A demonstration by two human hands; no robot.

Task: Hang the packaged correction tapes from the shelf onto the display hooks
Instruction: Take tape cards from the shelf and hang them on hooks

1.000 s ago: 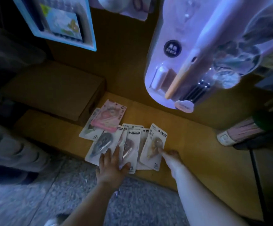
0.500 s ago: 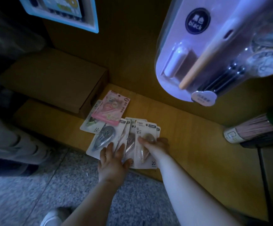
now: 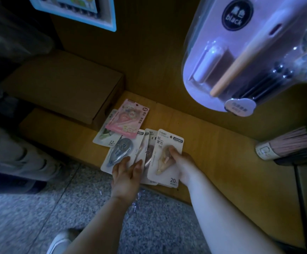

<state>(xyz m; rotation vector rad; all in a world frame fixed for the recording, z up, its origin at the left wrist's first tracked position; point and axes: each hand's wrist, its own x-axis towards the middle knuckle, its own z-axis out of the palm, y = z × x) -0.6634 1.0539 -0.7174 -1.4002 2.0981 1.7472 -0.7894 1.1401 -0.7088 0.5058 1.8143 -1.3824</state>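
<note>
Low in the middle of the frame, at the front edge of the yellow wooden shelf [image 3: 218, 154], a fan of carded correction tapes lies with the right hand [image 3: 183, 163] gripping the rightmost one. That white card with a beige tape under a clear blister [image 3: 164, 143] is the top one of the fan. The thumb presses on the blister and the other fingers pass behind the card's right edge, so the hold is a pinch from the right side. Whether the card is lifted off the pile or rests on it cannot be told.

Its long axis runs up and down the frame, leaning slightly right at the top. The small hang hole is at the far end, toward the upper frame, and the printed "20" is at the near end by the wrist. The pinch sits on the middle of the card, so the hole end is free to lead onto a hook. No display hook is in view.

Just left of it, the left hand [image 3: 126, 174] lies with straight fingers on the white card with a blue-grey tape [image 3: 120, 147], holding nothing and probably pinning the fan. The right hand is the nearer one for the lift.

Further up the frame, a pink card [image 3: 128, 120] overlaps a white card with a green tape [image 3: 103, 136] beside a brown cardboard box [image 3: 62, 83]. At upper right, a large clear blister pack of pens [image 3: 240, 52] hangs close to the camera.
</note>
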